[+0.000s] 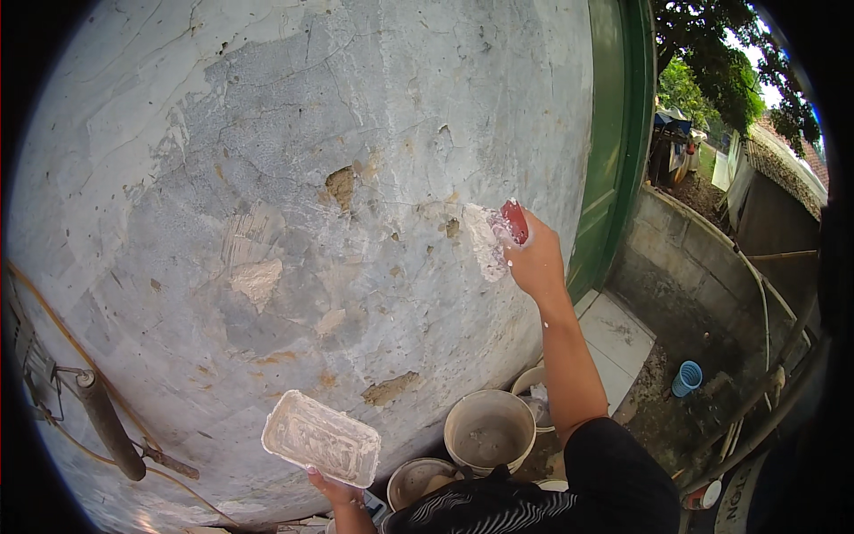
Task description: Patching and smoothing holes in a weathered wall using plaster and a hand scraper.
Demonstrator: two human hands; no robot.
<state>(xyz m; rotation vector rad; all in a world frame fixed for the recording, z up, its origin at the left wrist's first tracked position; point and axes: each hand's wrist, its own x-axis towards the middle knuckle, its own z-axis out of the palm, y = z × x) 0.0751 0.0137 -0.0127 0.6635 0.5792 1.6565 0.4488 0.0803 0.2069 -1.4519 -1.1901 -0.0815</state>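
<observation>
Spill risk noted

Your right hand (536, 258) clamped the red, flat scraper (514, 222) near the cracked grey wall's (427, 98) right edge; your left hand (334, 490) clasped the pale, rectangular tray (342, 418) below. Tilting might have spilled its paste (320, 445).

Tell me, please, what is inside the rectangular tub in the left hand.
Pale paste is smeared over the inside of the tub, streaked across its bottom. Whatever surface lies directly beneath the paste is covered and cannot be seen.
</observation>
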